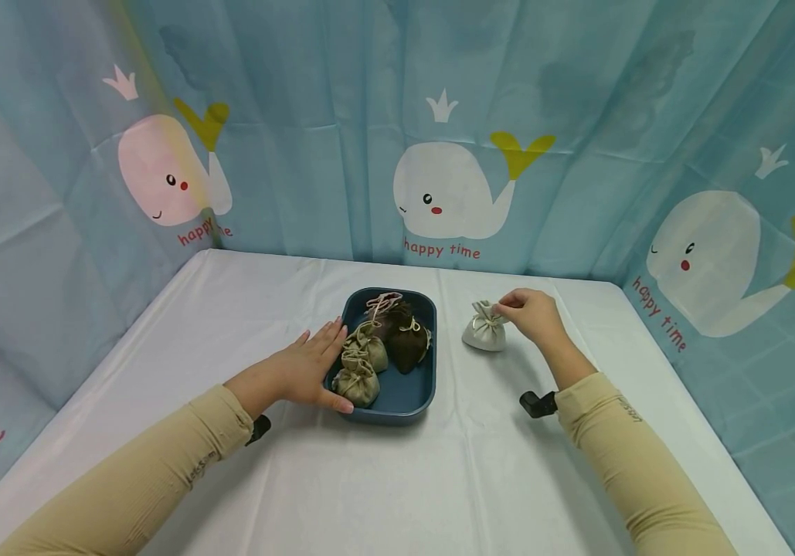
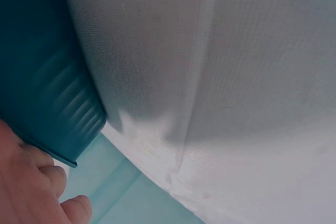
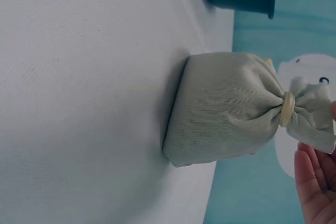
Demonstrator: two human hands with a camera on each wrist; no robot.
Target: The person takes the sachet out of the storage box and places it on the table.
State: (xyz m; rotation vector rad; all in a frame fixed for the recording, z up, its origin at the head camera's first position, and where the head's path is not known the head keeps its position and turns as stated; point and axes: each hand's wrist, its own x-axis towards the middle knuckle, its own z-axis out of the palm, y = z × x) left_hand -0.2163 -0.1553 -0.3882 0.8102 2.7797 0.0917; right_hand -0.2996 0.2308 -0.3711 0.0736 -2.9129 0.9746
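Note:
A pale grey-white drawstring pouch (image 1: pixel 486 330) stands upright to the right of a blue tray (image 1: pixel 397 418). My right hand (image 1: pixel 531 312) pinches its gathered top; the right wrist view shows the fingers at the frill above the tie of the pouch (image 3: pixel 226 108). My left hand (image 1: pixel 305 369) lies along the tray's left side with spread, straight fingers, the thumb over the near rim. Inside the tray, two olive-green pouches (image 1: pixel 357 386) sit at the left and dark brown pouches (image 1: pixel 407 347) at the far right. The left wrist view shows the tray's ribbed outer wall (image 2: pixel 47 72) above the fingers.
A white cloth (image 1: pixel 341 494) covers the table. Blue curtains (image 1: pixel 314 177) with whale prints hang along its back and sides. Black camera mounts (image 1: pixel 538 404) stick out at both wrists, close above the cloth.

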